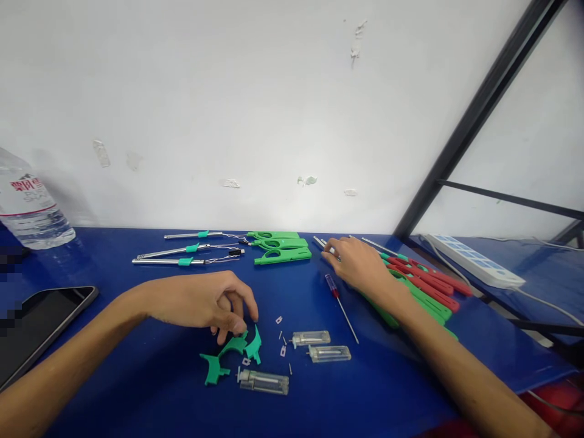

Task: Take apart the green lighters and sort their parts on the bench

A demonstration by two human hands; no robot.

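My left hand (223,309) hovers over several teal plastic trigger pieces (213,368), its fingers bent and apart, its fingertips close to or touching the nearest one. Close by are clear fuel tanks (263,382), small metal pins and small pale clips (283,351). At the right, my right hand (356,261) reaches over a row of red and green long-nosed lighters (424,292). Its fingers close around the metal tube of a lighter, whose handle is mostly hidden under the hand and forearm. A screwdriver (335,293) with a purple-red handle lies just in front of that hand.
Green lighter shells (283,254) and metal tubes with wires (173,250) lie near the wall. A water bottle (34,204) and phone (43,328) are on the left. A power strip (474,260) and black metal frame (456,140) stand at the right.
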